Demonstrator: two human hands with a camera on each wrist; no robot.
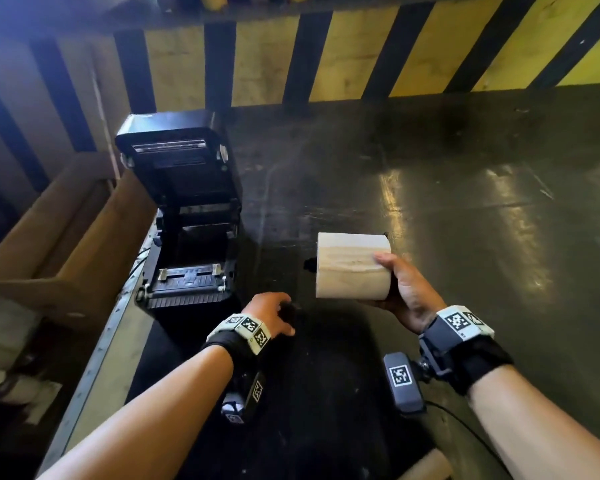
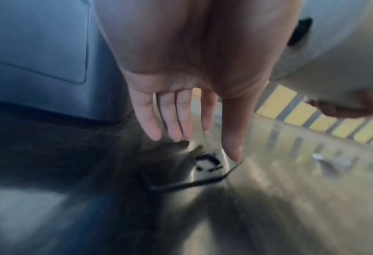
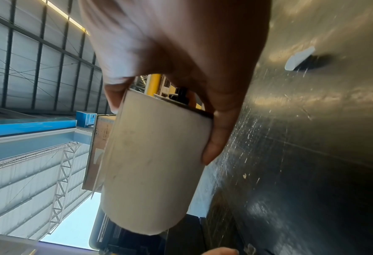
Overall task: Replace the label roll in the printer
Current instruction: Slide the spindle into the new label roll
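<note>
The black label printer (image 1: pixel 191 230) stands on the floor at the left with its lid tipped up and its roll bay showing no roll. My right hand (image 1: pixel 400 282) grips a white label roll (image 1: pixel 352 266) from its right end, in the air to the right of the printer; a black spindle end (image 1: pixel 310 264) sticks out of the roll's left side. In the right wrist view the thumb and fingers curl round the roll (image 3: pixel 150 163). My left hand (image 2: pixel 185 127) reaches down with straight fingers over a small flat black piece (image 2: pixel 194 170) on the floor, the thumb tip at its edge.
An open cardboard box (image 1: pixel 59 244) sits left of the printer, beside a metal rail (image 1: pixel 108 341). A yellow and black striped barrier (image 1: pixel 361 57) runs along the back. A cardboard tube (image 1: pixel 426 465) lies at the bottom edge. A white scrap (image 3: pixel 299 58) lies on the shiny dark floor.
</note>
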